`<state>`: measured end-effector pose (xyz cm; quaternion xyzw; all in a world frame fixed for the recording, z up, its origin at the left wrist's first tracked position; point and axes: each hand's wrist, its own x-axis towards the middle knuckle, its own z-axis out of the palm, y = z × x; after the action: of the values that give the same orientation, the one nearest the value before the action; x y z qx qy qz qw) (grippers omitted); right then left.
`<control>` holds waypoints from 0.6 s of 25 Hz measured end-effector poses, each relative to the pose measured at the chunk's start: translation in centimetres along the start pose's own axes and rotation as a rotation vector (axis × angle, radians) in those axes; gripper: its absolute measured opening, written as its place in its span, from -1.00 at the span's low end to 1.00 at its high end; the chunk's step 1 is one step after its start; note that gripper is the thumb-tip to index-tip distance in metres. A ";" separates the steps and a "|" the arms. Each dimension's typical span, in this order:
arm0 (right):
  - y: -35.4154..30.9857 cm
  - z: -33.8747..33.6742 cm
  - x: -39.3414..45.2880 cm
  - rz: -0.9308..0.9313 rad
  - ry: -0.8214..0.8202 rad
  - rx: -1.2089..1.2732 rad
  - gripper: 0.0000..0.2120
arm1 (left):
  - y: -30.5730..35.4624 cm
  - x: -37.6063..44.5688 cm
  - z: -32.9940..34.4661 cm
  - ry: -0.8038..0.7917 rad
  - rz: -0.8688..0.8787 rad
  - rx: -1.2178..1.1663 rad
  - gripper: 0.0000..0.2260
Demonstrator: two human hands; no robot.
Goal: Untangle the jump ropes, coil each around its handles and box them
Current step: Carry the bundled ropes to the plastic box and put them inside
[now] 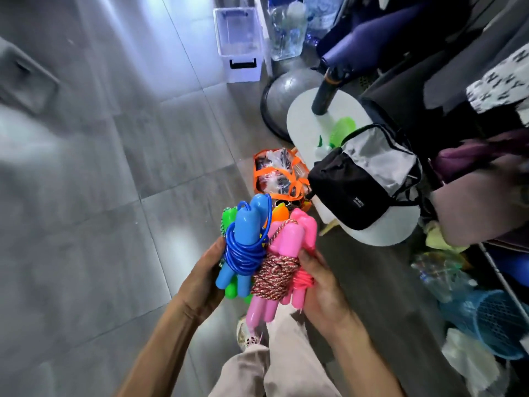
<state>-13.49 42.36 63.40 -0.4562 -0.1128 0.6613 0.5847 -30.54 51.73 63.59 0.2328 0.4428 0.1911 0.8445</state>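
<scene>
Your left hand (204, 277) curls its fingers around the blue rope (243, 247) coiled on its blue handles, a green one behind it — beside it, your right hand (320, 285) grips the pink-handled rope (276, 270). The clear box (239, 44) sits well apart on the floor (100, 181).

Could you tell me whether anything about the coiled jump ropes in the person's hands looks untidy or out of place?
Slightly. On the pink-handled rope wrapped in red-and-white braided cord, a loop of cord strays up over the handle tops instead of lying in the coil. The blue-handled rope with blue plastic cord likewise has a loose loop above it.
</scene>
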 end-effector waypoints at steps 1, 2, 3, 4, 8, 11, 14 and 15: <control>-0.6 0.5 1.9 -0.001 -0.008 0.005 -0.26 | 1.6 1.1 -0.3 0.009 0.015 0.017 -0.16; -1.2 0.8 3.7 0.002 -0.013 0.021 -0.24 | 3.3 2.3 -0.4 0.017 0.030 0.032 -0.16; -2.2 1.2 6.1 0.012 -0.013 0.033 -0.22 | 5.5 3.7 -0.3 0.022 0.035 0.044 -0.16; -3.3 1.6 8.5 0.026 -0.015 0.037 -0.20 | 7.6 5.3 -0.3 0.028 0.039 0.058 -0.18; -8.8 3.8 18.1 0.087 -0.057 0.049 -0.15 | 15.8 11.7 0.1 0.061 0.070 0.120 -0.33; -13.2 5.9 24.7 0.067 -0.076 0.038 -0.19 | 21.6 16.1 0.7 0.077 0.062 0.112 -0.35; -16.8 7.6 31.2 0.038 -0.100 0.084 -0.28 | 27.6 20.6 0.8 0.077 0.057 0.039 -0.32; -17.7 8.3 33.3 0.026 -0.104 0.100 -0.31 | 29.6 22.1 0.6 0.076 0.059 0.045 -0.33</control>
<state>-4.43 79.91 64.43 -0.3929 -0.1039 0.6963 0.5916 -21.64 87.57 65.98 0.2572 0.4718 0.2146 0.8156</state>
